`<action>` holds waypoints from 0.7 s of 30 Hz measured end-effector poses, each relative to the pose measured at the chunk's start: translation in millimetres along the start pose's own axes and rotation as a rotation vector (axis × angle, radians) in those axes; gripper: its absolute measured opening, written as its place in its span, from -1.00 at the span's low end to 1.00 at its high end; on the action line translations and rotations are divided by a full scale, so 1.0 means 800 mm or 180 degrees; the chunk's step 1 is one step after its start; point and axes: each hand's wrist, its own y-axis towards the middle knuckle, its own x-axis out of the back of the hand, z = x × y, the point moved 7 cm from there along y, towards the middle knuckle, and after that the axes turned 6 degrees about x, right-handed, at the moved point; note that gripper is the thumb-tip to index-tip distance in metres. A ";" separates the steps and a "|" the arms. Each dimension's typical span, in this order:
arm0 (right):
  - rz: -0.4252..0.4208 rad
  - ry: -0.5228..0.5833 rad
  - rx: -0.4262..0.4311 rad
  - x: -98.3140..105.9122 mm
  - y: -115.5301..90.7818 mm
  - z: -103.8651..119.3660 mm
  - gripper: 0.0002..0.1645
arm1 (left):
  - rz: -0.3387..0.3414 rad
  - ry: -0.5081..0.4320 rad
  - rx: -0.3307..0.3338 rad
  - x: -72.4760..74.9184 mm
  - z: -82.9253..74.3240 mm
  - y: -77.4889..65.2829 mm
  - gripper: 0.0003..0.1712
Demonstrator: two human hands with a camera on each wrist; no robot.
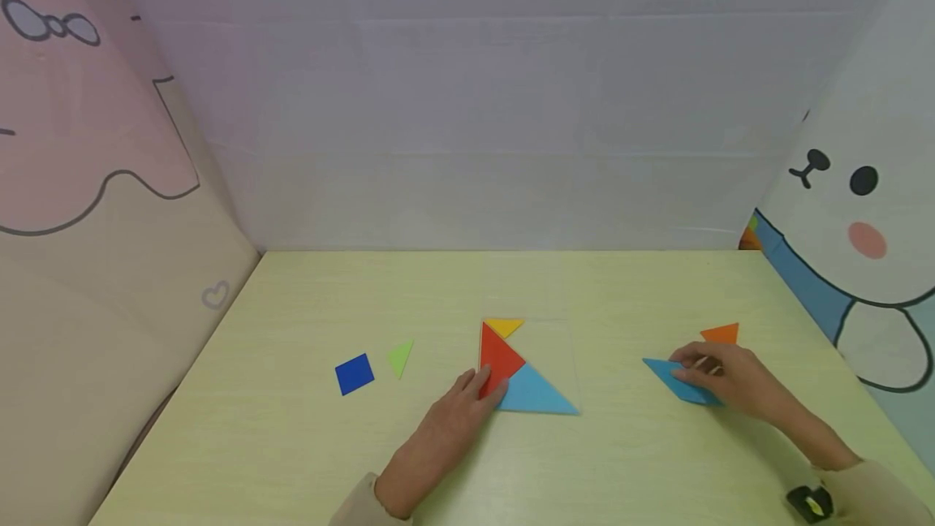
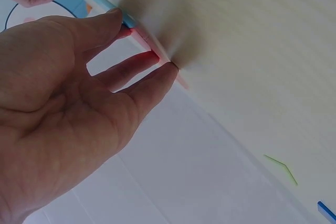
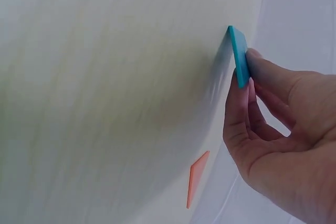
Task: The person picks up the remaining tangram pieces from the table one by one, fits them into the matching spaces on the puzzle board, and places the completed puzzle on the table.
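Dark-blue and thin, a square piece lay leftmost of the pcs., and beside it, slightly apart, a green triangle. Both were loose, so IMO a sleeve passing too low could push them.

In the middle, the left grip had relaxed fingers, not closed: the fingertips rested on the red triangle, w/ the thumb at the edge of the large light-blue triangle. The yellow triangle was just beside the red one's top, w/o any finger on it. Uneven pressure could perhaps slide the red pc. and open the seam, or turn the yellow one.

To the right, the right grip was clamped, thumb against fingers, on a light-blue parallelogram, tilted; I cannot tell if its corner touched the surface. Held by a small area, it could slip and drop. The orange triangle, partly hidden behind this hand, might be knocked by the knuckles.

The surface was pale yellowish, w/ light wood grain. Around it hung, L to R, a pink-and-cream printed sheet, a whitish back sheet w/ fold lines, and a cartoon-animal sheet.
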 end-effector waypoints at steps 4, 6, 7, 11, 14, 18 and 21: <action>0.0056 0.0072 -0.0135 -0.004 0.001 -0.001 -0.84 | 0.0014 -0.0001 -0.0002 -0.001 0.000 0.000 -0.37; 0.0060 0.0105 -0.0159 -0.006 0.001 0.000 -0.81 | 0.0014 -0.0003 0.0005 -0.001 0.000 0.000 -0.37; 0.0049 0.0115 -0.0143 -0.006 0.001 0.000 -0.80 | 0.0019 -0.0004 0.0010 -0.001 0.000 0.000 -0.37; -0.0025 0.0179 -0.0001 -0.006 0.002 0.003 -0.77 | -0.0014 -0.0014 -0.0010 -0.001 0.000 0.000 -0.37; -0.0064 0.0222 0.0095 -0.006 0.003 0.006 -0.79 | -0.0061 -0.0017 -0.0045 0.000 0.000 0.000 -0.37; -0.0070 0.0320 0.0127 -0.007 0.004 0.011 -0.81 | -0.0089 -0.0039 -0.0059 0.001 0.000 -0.001 -0.38; -0.0062 0.0450 0.0135 -0.008 0.005 0.013 -0.81 | -0.0056 -0.0078 -0.0040 0.000 0.001 -0.001 -0.38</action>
